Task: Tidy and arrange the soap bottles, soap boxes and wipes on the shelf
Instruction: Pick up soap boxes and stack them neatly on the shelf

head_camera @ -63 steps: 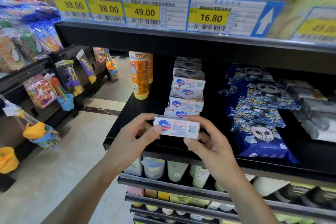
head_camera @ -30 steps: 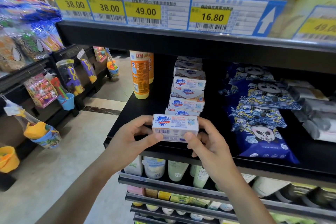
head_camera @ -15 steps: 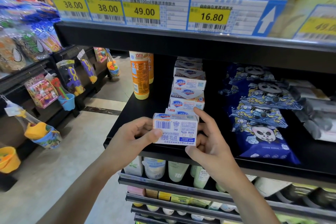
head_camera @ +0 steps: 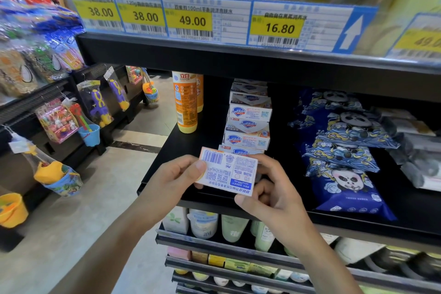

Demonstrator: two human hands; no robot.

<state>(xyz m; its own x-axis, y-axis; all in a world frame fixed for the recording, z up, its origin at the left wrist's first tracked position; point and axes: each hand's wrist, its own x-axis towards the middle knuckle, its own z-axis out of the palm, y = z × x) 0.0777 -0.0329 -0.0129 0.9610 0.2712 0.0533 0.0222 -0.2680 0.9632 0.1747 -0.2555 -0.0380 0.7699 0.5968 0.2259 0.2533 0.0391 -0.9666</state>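
Soap box (head_camera: 228, 172) is held in front of the shelf lip (head_camera: 358, 219), just ahead of the soap-box row (head_camera: 248, 126), barcode/back panel turned up toward the camera, print upside down; left hand (head_camera: 171, 181) is pinched on its left end with thumb on top, right hand (head_camera: 269, 194) is clamped on its lower right corner and right edge, so both grips are closed on the one box. Judged step: box is being turned to the correct face before being set down at the front of the row. To be done well: logo face should be brought forward/up to match the boxes behind, long edge kept parallel to the shelf front, box slid back until touching the front box of the row, centred on that column, corners not crushed by the pinch. Risk: box sits at the shelf edge zone, so release should wait until it is fully supported. Counts, as far as visible: one box in hand; about six or seven boxes in the row, rear ones too dark to separate; two orange bottles (head_camera: 185, 102), one behind the other; four or five blue panda wipes packs (head_camera: 346, 174) overlapped front to back; some grey packs (head_camera: 415, 150) at far right, partly cropped, count not clear; five price tags (head_camera: 191, 19) on the shelf above, the last cut off
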